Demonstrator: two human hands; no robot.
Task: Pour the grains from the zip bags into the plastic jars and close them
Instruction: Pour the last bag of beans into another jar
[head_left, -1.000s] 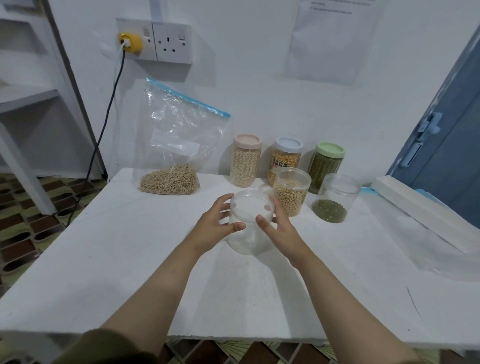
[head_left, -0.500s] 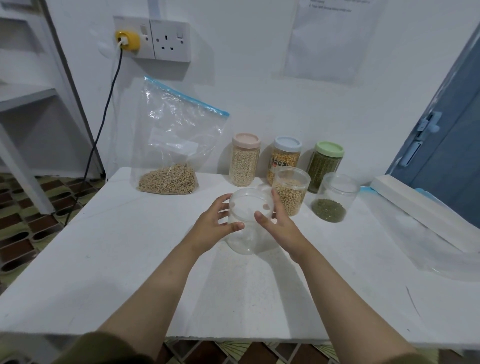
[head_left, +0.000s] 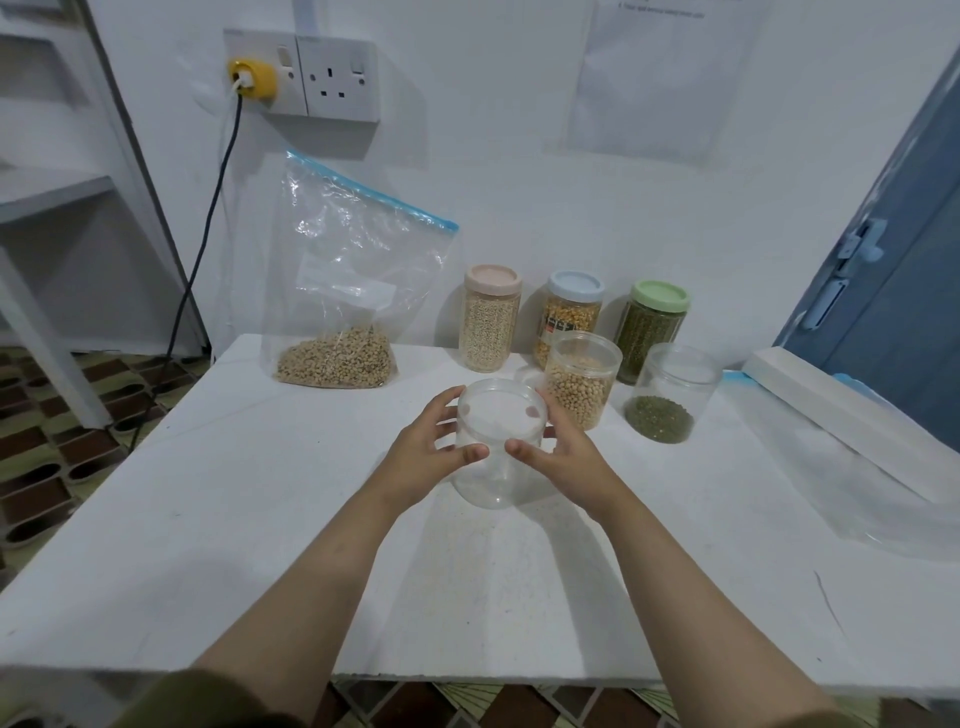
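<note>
white table (head_left: 208, 519) under my arms | zip bag (head_left: 353, 291) of tan grains leaning on the wall at back left | empty clear jar (head_left: 498, 457) upright at table centre, clamped between my left hand (head_left: 431, 452) and right hand (head_left: 566, 457), fingers curled round its sides | open jar of beans (head_left: 582, 384) just behind it | open jar of green grains (head_left: 670, 400) further right

You get even, soft indoor light, slightly cool, no hard glare. Shadows fall soft on the white table (head_left: 218, 519) under your forearms and behind the zip bag (head_left: 353, 270) on the wall (head_left: 519, 171). Small highlights glint on the bag's plastic. Wide-angle lens bends the door (head_left: 893, 270) and shelf (head_left: 47, 192) edges outward. Centre is sharp; printed sheet (head_left: 660, 78) text is too small to read, corners go soft.
</note>
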